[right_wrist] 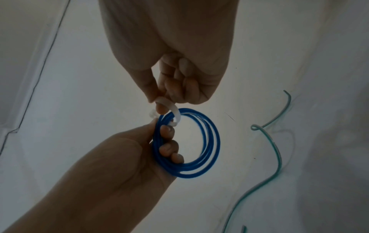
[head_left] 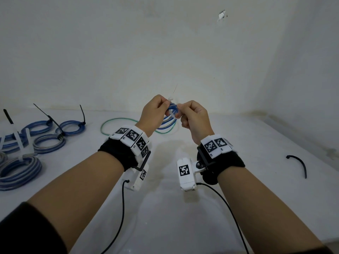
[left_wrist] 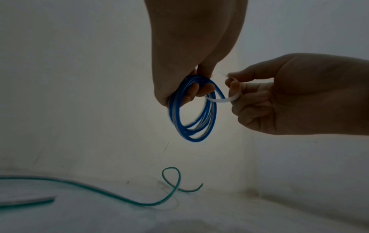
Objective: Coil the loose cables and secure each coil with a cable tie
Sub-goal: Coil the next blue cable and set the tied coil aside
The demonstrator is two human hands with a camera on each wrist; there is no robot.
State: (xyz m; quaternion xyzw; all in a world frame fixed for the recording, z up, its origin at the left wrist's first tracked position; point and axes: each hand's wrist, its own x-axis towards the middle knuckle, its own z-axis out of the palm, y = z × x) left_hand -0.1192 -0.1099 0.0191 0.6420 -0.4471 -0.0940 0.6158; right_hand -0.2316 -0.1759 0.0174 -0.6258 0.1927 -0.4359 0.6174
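Observation:
My left hand (head_left: 157, 109) grips a small blue cable coil (head_left: 170, 116) raised above the table, its fingers curled through the loops (left_wrist: 192, 108). A white cable tie (left_wrist: 219, 99) runs around the coil's strands. My right hand (head_left: 190, 114) pinches that tie between thumb and forefinger, right beside the coil (right_wrist: 191, 141). In the right wrist view the white cable tie (right_wrist: 171, 110) curves from the right fingertips over the top of the coil. The tie's thin tail (head_left: 175, 89) sticks up behind my hands.
Several tied blue and grey coils (head_left: 45, 136) lie at the left, with black and white tie tails standing up. A loose green cable (head_left: 117, 123) sprawls on the white table (head_left: 165, 208) behind my hands. A black cable tie (head_left: 299, 165) lies at the right. White walls close the back and right.

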